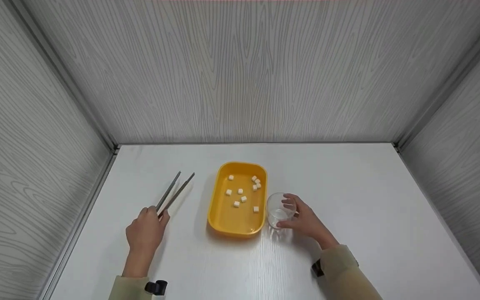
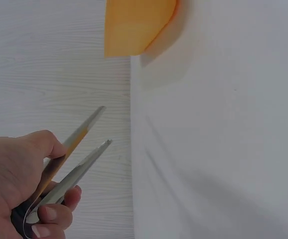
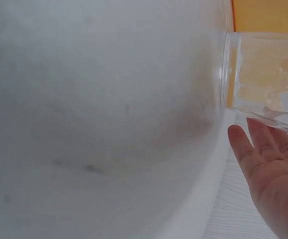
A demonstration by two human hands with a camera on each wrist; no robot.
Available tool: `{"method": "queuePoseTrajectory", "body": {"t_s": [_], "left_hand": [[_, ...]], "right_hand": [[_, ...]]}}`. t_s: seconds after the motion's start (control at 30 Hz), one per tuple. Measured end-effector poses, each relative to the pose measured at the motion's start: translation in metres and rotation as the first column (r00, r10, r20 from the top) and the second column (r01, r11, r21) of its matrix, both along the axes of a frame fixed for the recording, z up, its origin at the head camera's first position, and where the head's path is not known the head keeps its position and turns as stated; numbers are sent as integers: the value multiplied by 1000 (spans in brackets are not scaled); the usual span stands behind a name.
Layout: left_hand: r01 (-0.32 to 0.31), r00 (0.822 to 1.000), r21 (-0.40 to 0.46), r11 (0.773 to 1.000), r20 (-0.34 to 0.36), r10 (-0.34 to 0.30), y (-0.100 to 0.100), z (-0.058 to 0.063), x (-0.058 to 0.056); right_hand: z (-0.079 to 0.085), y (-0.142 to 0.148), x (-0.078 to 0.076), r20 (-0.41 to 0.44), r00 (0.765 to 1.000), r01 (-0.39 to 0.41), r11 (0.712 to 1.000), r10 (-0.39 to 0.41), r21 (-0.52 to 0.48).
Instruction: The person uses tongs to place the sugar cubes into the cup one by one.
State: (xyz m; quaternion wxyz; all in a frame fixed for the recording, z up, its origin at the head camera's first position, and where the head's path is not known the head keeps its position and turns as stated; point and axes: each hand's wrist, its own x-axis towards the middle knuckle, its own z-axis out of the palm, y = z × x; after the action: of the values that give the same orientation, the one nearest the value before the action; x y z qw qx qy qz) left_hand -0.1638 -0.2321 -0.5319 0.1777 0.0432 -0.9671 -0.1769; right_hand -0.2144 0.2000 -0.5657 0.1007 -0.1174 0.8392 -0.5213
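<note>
My left hand [image 1: 145, 230] grips a pair of metal tongs [image 1: 175, 196] near its closed end; the two arms stand apart with nothing between their tips. In the left wrist view the thumb presses one tong arm [image 2: 79, 137] and the fingers curl under the other. A clear glass [image 1: 279, 211] stands upright on the table beside the yellow tray. My right hand [image 1: 305, 221] is at the right side of the glass, thumb in front and fingers behind. In the right wrist view its fingers [image 3: 256, 149] look fairly straight beside the glass wall; firm contact cannot be made out.
The yellow tray [image 1: 219, 212] lies mid-table with several small white cubes [image 1: 240, 191] scattered inside. The white table [image 1: 348, 187] has grey wood-grain panels [image 1: 240, 83] at its back and both sides.
</note>
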Motion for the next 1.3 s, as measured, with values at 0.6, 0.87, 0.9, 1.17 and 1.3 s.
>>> {"method": "queuePoseTrajectory", "body": {"t_s": [0.6,0.87,0.9,1.17,1.3], "left_hand": [[134,982,-77,988,-126,-143,32,40,9],[181,975,-123,976,-108,-195,46,44,14],[187,975,-124,975,-100,-200,48,43,14],[238,970,-137,962,-27,-243,59,36,14],[251,967,-162,954,-9,-256,62,32,14]], "right_hand": [[-14,7,-5,15,1000,-26,999,27,-27],[-14,5,-3,29,1000,-2,1000,3,-21],[-14,5,-3,32,999,5,1000,-4,-21],[-10,1,0,-19,1000,24,1000,-24,-5],[-14,-1,-3,-34,998,47,999,-46,24]]}}
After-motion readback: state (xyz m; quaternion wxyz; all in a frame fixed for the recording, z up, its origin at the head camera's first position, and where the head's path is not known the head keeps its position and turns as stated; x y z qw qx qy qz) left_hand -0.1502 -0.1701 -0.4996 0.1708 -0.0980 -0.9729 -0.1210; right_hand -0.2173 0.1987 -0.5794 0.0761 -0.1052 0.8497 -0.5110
